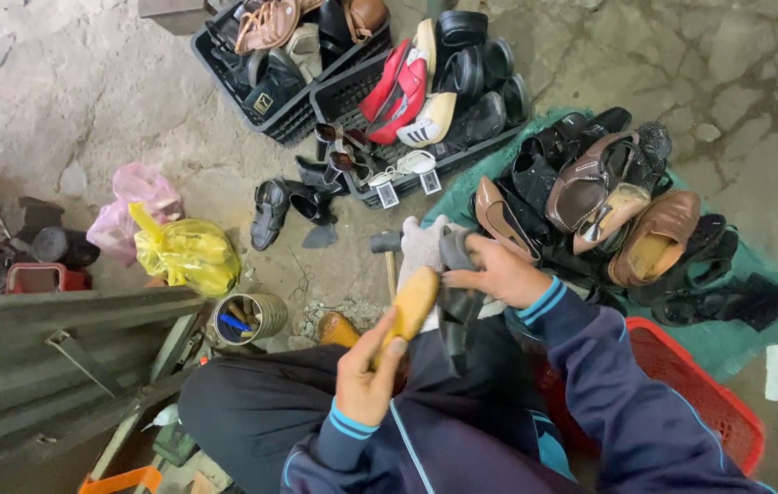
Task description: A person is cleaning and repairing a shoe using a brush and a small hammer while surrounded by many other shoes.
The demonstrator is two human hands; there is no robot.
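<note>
Item: dark grey-black shoe (455, 306), held over the lap, long axis running up and down away from the body, toe end topped by a pale grey cloth (424, 245).
Right hand (499, 272): clamped over the shoe's upper end, nearer of the two.
Left hand (366, 380): fingers wrapped around a tan oblong wooden-backed brush (410, 306), angled up-right, its tip touching the shoe's left side.

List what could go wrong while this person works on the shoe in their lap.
The left hand grips the tan brush only at its lower end, so it might slip. The right hand pinches the dark shoe over a knee; it may drop. A hammer lies just past the knees and could be knocked.
</note>
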